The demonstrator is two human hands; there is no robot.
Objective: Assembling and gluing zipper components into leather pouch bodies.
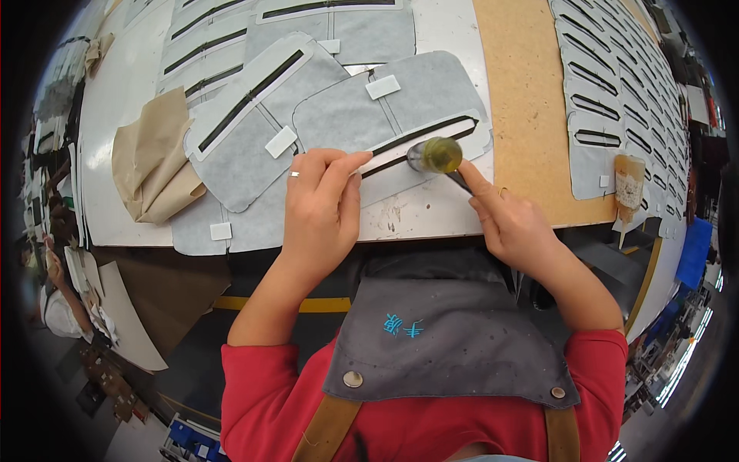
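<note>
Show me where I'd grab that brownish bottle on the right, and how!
Best grip is probably the wide body of the bottle, from above, with the right hand, which is nearer but holding a tool. The bottle seems to lie on its side, its thin tip pointing toward the near edge, so the body offers more to hold.

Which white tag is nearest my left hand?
The white tag on the slanted grey panel just right of the beige sheet; others lie farther from your left hand.
</note>
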